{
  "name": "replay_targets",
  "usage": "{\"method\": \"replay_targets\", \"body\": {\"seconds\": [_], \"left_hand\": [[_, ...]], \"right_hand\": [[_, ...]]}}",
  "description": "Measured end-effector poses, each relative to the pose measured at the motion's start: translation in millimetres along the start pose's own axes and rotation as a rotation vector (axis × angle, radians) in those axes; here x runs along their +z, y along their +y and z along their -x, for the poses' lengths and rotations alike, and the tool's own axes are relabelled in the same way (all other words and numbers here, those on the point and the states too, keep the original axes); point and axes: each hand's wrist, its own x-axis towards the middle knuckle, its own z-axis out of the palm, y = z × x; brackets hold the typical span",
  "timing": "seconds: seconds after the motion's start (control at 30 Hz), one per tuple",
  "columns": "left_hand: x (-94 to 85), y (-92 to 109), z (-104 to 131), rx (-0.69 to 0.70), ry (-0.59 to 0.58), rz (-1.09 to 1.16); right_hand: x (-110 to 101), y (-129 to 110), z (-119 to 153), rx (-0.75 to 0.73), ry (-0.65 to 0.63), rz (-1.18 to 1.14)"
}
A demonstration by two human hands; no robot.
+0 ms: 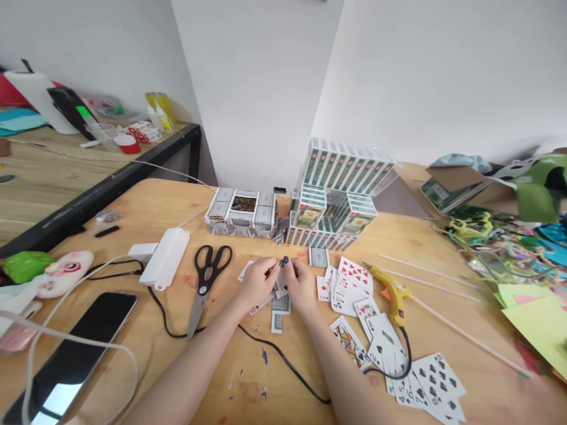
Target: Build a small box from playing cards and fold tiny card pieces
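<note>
Fingertips together over the middle of the wooden table, my left hand (260,281) and my right hand (302,284) are both closed on a small white playing card (281,288). My fingers cover much of it. Just below them lie grey-backed card pieces (277,321), and a red-marked card (261,305) pokes out under my left hand. A face-down card (318,257) rests beyond my right hand. Black-handled scissors (206,277) lie left of my hands. To the right are face-up playing cards (352,280) and a yellow hot glue gun (396,295).
Behind my hands stand a box covered in cards (241,212) and stacked card packs (343,165). A white power strip (167,258) and phone (75,354) lie left. A black cord (283,356) crosses beneath my forearms. White glue sticks (469,347) and coloured paper (535,319) lie right.
</note>
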Motion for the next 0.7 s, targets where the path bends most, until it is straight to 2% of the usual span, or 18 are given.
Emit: {"method": "replay_targets", "body": {"seconds": [0.17,0.53,0.7], "left_hand": [[3.5,7,5,-0.006,-0.018,0.057],[3.9,14,7,-0.014,-0.04,0.074],[3.6,11,10,-0.061,0.003,0.148]], "right_hand": [[-4,3,-4,0.091,-0.01,-0.24],[-7,-9,-4,0.148,0.012,-0.326],[-12,-6,-6,0.161,-0.086,-0.338]]}}
